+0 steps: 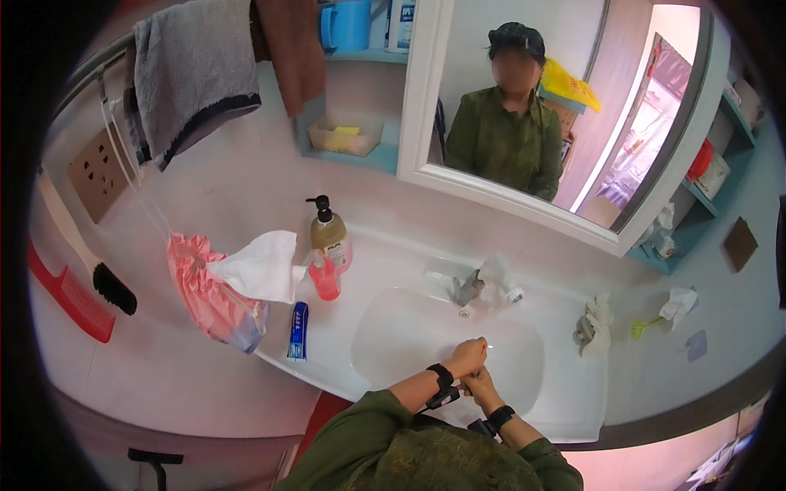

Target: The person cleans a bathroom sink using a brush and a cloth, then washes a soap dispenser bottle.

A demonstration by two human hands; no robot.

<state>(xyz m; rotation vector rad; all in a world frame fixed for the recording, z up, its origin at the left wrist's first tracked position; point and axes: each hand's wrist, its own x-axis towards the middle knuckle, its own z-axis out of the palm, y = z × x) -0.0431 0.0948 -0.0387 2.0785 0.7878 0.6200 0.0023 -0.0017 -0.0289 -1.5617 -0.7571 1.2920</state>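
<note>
My left hand (467, 357) is closed in a fist over the front of the white sink basin (385, 327). Just below it my right hand (480, 383) is closed too, its fingers against the left hand. A small dark bit shows between the hands, but I cannot make out what they grip. Both wrists wear black straps with small devices. Beyond the hands stands a grey faucet (468, 288), with a crumpled whitish piece (496, 277) beside it.
Left on the counter are a pump bottle (330, 233), a pink bottle (324, 280) and a blue toothpaste tube (298, 331). A pink tissue bag (205, 286) hangs nearby. A crumpled white cloth (598, 323) lies at right. The mirror cabinet (524, 203) juts out above.
</note>
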